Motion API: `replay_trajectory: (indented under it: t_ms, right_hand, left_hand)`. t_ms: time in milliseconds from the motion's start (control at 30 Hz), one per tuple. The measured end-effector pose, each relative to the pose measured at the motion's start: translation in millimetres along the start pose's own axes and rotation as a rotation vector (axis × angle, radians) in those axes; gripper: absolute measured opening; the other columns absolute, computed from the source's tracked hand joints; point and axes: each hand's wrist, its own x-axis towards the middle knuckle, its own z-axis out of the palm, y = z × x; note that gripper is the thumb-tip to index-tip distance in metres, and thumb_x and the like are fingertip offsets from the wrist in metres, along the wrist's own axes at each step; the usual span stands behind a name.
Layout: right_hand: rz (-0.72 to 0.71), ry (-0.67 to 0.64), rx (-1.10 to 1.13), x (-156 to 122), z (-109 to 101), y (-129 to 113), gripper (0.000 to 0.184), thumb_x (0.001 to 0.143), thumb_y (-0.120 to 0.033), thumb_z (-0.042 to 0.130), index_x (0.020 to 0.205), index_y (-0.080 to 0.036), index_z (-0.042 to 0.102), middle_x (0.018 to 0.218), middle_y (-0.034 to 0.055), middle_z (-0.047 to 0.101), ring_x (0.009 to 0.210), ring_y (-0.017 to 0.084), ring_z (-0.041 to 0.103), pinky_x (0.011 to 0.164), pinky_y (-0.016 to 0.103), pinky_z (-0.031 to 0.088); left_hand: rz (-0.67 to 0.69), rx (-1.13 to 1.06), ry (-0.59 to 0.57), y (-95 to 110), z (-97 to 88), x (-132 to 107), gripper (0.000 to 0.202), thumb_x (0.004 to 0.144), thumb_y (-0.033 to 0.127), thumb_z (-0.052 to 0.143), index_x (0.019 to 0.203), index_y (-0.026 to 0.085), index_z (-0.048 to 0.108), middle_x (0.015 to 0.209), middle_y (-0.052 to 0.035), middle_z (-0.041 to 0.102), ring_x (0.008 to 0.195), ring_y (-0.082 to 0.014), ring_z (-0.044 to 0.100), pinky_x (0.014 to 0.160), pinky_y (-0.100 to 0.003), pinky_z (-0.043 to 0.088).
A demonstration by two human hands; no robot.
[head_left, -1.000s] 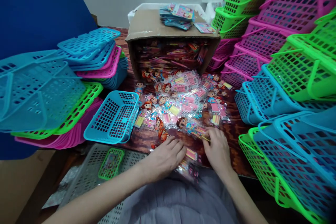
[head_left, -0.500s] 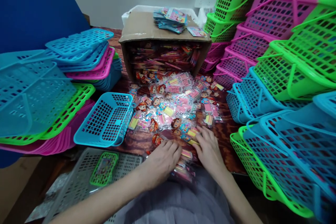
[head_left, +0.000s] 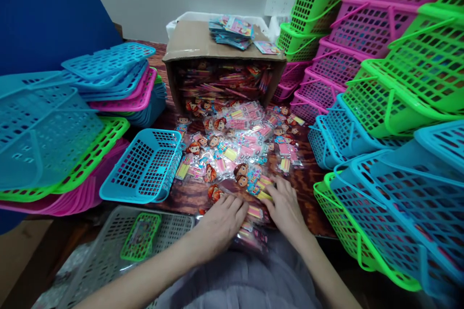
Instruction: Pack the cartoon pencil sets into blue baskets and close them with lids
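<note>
My left hand (head_left: 224,219) is bent over a group of clear plastic packets (head_left: 255,213) at the table's front edge, its fingers closed on them. Pink and yellow sticks show through the plastic, and the fingertips are partly hidden. To the right, my right hand (head_left: 284,205) has thumb and fingers closed at the end of another packet (head_left: 264,187) with yellow sticks and a cartoon head. A loose pile of similar packets (head_left: 232,147) spreads beyond both hands, up to the mouth of a cardboard box (head_left: 223,55) lying on its side with more packets inside.
A blue basket (head_left: 141,164) stands left of the pile. Below it, a grey crate (head_left: 174,227) holds a small green tray (head_left: 140,237). Nested baskets (head_left: 47,125) fill the left side, and tall stacks of filled baskets (head_left: 384,96) line the right. Flat packs (head_left: 232,31) lie on the box.
The view has shifted slightly, so most things appear a little further left. Both hands stay at the packets; the packets by my right hand have moved slightly.
</note>
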Motion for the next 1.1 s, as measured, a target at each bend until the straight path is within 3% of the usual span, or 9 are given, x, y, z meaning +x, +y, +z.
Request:
replay_trajectory:
  t_ms: [167,267,433,567,633,733,933,1033,1100]
  right_hand:
    - [-0.002,0.016,-0.048,-4.2,-5.9,-12.6,0.016,0.092,-0.018,0.052,0.097,-0.019,0.067,0.102,0.0124,0.059,0.099,0.029,0.054,0.083,0.042,0.046]
    - [-0.012,-0.009,0.079,-10.4,-5.9,-14.8,0.029,0.096,-0.018,0.043,0.116,-0.019,0.064,0.103,0.0116,0.059,0.095,0.026,0.058,0.081,0.04,0.048]
    - [0.097,-0.067,0.511,-13.4,-6.6,-14.8,0.063,0.094,-0.019,0.047,0.153,-0.026,0.027,0.114,0.007,0.064,0.099,0.02,0.063,0.088,0.034,0.05]
    - [0.059,-0.17,0.631,-8.6,-17.1,-17.5,0.029,0.089,-0.02,0.055,0.115,-0.025,0.067,0.105,0.0052,0.068,0.1,0.021,0.062,0.091,0.034,0.048]
    - [-0.017,-0.26,0.712,-3.7,-24.9,-14.7,0.018,0.09,-0.021,0.056,0.096,-0.023,0.072,0.105,0.0051,0.068,0.104,0.021,0.061,0.093,0.033,0.046]
    - [-0.033,-0.404,0.813,8.3,-30.7,-1.2,0.02,0.093,-0.03,0.055,0.091,-0.022,0.073,0.098,0.0044,0.07,0.094,0.02,0.064,0.088,0.032,0.049]
    - [0.126,0.027,0.266,34.5,-0.4,22.8,0.035,0.089,-0.028,0.053,0.122,-0.019,0.061,0.128,0.0139,0.06,0.123,0.031,0.048,0.102,0.048,0.039]
    - [0.105,0.0,0.142,35.6,12.2,20.0,0.027,0.084,-0.022,0.055,0.11,-0.019,0.061,0.125,0.014,0.058,0.121,0.032,0.047,0.098,0.046,0.041]
    - [0.105,-0.015,0.156,33.5,11.7,17.7,0.012,0.083,-0.021,0.054,0.093,-0.02,0.06,0.11,0.0119,0.062,0.109,0.029,0.051,0.091,0.042,0.042]
  left_hand:
    - [0.009,0.003,0.006,-0.2,-0.9,0.1,0.056,0.088,0.015,0.045,0.143,0.008,0.035,0.13,-0.0175,0.052,0.12,-0.0307,0.047,0.11,-0.048,0.032]
    - [0.016,0.002,0.015,-0.3,-2.0,0.1,0.054,0.09,0.016,0.044,0.143,0.008,0.036,0.133,-0.0183,0.051,0.124,-0.031,0.045,0.112,-0.048,0.03]
    - [0.024,-0.013,0.015,-1.0,-2.6,-1.3,0.054,0.09,0.016,0.047,0.142,0.009,0.038,0.138,-0.0172,0.05,0.13,-0.031,0.043,0.113,-0.048,0.029]
    - [0.061,0.046,0.111,-3.2,-8.1,-1.3,0.053,0.087,0.02,0.054,0.138,0.014,0.043,0.159,-0.0178,0.022,0.148,-0.0361,0.013,0.119,-0.058,0.007]
    - [0.084,0.063,0.124,-5.6,-12.3,0.4,0.054,0.084,0.02,0.057,0.136,0.014,0.045,0.162,-0.018,0.014,0.15,-0.0371,0.005,0.118,-0.062,0.001]
    - [0.124,0.008,0.055,-10.4,-17.0,3.1,0.057,0.082,0.021,0.058,0.137,0.012,0.042,0.152,-0.0205,0.035,0.145,-0.0352,0.025,0.119,-0.059,0.008]
    - [0.088,-0.042,0.031,-12.3,-15.0,2.8,0.07,0.083,0.012,0.055,0.148,0.02,0.027,0.139,-0.016,0.045,0.126,-0.0293,0.046,0.112,-0.046,0.031]
    - [0.046,-0.041,0.007,-8.9,-15.2,3.5,0.085,0.08,0.01,0.054,0.154,0.02,0.013,0.135,-0.0152,0.047,0.121,-0.0296,0.047,0.107,-0.046,0.035]
    - [0.025,-0.04,-0.019,-6.4,-17.2,4.3,0.081,0.08,0.011,0.055,0.152,0.017,0.018,0.13,-0.0148,0.05,0.118,-0.03,0.048,0.104,-0.046,0.037]
